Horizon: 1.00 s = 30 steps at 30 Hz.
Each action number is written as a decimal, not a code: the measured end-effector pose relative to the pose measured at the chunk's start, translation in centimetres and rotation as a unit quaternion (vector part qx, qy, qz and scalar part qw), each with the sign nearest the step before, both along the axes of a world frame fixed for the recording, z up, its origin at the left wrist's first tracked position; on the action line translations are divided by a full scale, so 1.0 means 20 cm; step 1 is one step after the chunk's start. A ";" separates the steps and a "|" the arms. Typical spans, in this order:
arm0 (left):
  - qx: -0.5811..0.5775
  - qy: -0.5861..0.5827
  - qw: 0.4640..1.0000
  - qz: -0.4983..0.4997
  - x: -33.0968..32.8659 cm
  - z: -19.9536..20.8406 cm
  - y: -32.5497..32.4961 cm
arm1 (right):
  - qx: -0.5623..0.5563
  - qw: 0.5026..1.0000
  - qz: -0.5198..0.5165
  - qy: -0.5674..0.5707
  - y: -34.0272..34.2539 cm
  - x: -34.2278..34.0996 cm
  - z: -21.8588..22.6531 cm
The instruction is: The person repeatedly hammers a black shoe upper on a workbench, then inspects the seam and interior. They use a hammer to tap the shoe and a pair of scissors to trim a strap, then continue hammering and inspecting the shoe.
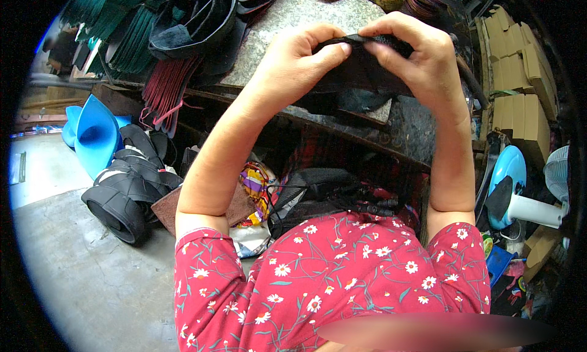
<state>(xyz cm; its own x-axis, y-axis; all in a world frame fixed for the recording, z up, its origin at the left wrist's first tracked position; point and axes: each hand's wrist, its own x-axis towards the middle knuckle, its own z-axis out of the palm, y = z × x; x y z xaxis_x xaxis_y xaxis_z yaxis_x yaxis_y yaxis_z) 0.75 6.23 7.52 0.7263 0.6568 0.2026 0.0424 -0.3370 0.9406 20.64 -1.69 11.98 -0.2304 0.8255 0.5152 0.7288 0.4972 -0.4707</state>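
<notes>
Above the near edge of the workbench, my two hands pinch a piece of black, flexible material (356,39) between thumbs and fingers. My left hand (306,49) grips its left part, the thumb lying along it. On the other side my right hand (414,49) has its fingers bent over the top and its thumb below. The fingertips of both hands nearly meet. Much of the piece is hidden by the fingers, so its full shape does not show. Behind my left hand lies a speckled stone slab (290,12).
Coiled black bands (194,31), green sheets (125,43) and dark red strips (171,92) crowd the bench's left. Black strappy footwear (131,190) and curved blue sheets (101,135) sit lower left. Cardboard boxes (516,70) and a blue-and-white fan (507,174) stand at right.
</notes>
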 end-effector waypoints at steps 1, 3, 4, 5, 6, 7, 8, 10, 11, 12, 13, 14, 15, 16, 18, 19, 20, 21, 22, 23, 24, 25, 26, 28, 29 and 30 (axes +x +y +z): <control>-0.005 0.000 1.000 0.010 0.00 0.00 -0.01 | -0.004 1.000 -0.008 0.004 0.00 0.00 0.00; -0.003 0.017 0.999 0.042 0.01 0.01 -0.01 | 0.015 1.000 0.002 0.010 0.01 -0.01 0.00; 0.040 0.039 0.997 0.057 0.01 0.01 -0.01 | 0.038 0.999 0.020 0.011 0.01 -0.01 0.00; 0.075 0.059 0.993 0.065 0.01 0.02 0.00 | 0.061 0.997 0.039 0.013 0.02 -0.01 -0.01; 0.128 0.046 0.988 0.070 0.01 0.02 0.00 | 0.082 0.996 0.042 -0.013 0.02 -0.01 -0.01; 0.052 0.034 0.996 0.057 0.01 0.02 0.01 | 0.102 0.993 0.045 -0.039 0.03 -0.02 -0.02; -0.005 -0.012 0.999 0.041 0.02 0.02 0.03 | 0.123 0.989 0.049 -0.065 0.03 -0.02 -0.03; -0.101 -0.083 0.991 0.011 0.02 0.02 0.03 | 0.177 0.976 0.063 -0.107 0.03 -0.04 -0.04; -0.144 -0.105 0.984 -0.003 0.01 0.02 0.04 | 0.195 0.971 0.055 -0.124 0.03 -0.05 -0.04; -0.197 -0.113 0.974 -0.015 0.01 0.01 0.03 | 0.231 0.960 0.062 -0.143 0.03 -0.05 -0.05; -0.226 -0.114 0.967 -0.028 0.00 0.01 0.03 | 0.227 0.960 0.045 -0.159 0.02 -0.05 -0.05; -0.254 -0.134 0.958 -0.018 -0.01 0.01 0.02 | 0.243 0.954 0.041 -0.173 0.02 -0.06 -0.05; -0.286 -0.154 0.946 -0.004 -0.01 0.02 0.02 | 0.252 0.949 0.031 -0.189 0.02 -0.06 -0.04; -0.318 -0.173 0.932 0.011 -0.02 0.02 0.02 | 0.252 0.948 0.039 -0.191 0.01 -0.07 -0.04; -0.329 -0.167 0.929 0.024 -0.02 0.03 0.02 | 0.241 0.952 0.036 -0.187 0.00 -0.08 -0.04; -0.364 -0.169 0.916 0.013 -0.02 0.03 0.02 | 0.232 0.952 0.037 -0.198 -0.01 -0.08 -0.04; -0.399 -0.174 0.900 0.005 -0.02 0.04 0.02 | 0.233 0.951 0.034 -0.200 -0.02 -0.09 -0.04; -0.355 -0.147 0.923 -0.005 -0.02 0.04 0.02 | 0.222 0.950 0.031 -0.216 -0.02 -0.09 -0.04; -0.310 -0.123 0.943 -0.012 -0.02 0.04 0.02 | 0.217 0.958 0.032 -0.186 -0.02 -0.08 -0.03; -0.256 -0.118 0.959 -0.033 -0.02 0.03 0.02 | 0.201 0.964 0.034 -0.170 -0.02 -0.08 -0.03; -0.245 -0.102 0.964 -0.025 -0.02 0.03 0.02 | 0.181 0.968 0.043 -0.166 -0.01 -0.06 -0.02; -0.225 -0.104 0.968 -0.031 -0.02 0.03 0.03 | 0.124 0.988 0.069 -0.066 0.00 -0.06 -0.02; -0.205 -0.089 0.974 -0.043 -0.03 0.03 0.03 | 0.078 0.991 0.111 -0.001 0.00 -0.03 -0.01; -0.071 -0.040 0.996 -0.046 -0.03 0.04 0.03 | -0.033 0.995 0.058 0.078 0.01 -0.02 -0.01; -0.011 -0.011 0.999 -0.036 -0.04 0.05 0.04 | -0.039 0.996 0.056 0.053 0.01 -0.02 -0.01; 0.048 0.019 0.998 -0.026 -0.04 0.06 0.04 | -0.058 0.997 0.032 0.037 0.01 -0.02 -0.01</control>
<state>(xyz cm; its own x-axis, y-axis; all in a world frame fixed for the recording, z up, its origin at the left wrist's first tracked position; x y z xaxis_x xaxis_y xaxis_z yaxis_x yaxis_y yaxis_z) -0.13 6.94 8.63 0.7671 0.5974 0.2338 0.0586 -0.4283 0.9017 20.18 -1.49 11.80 -0.2502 0.8650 0.4350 0.6587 0.4814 -0.5783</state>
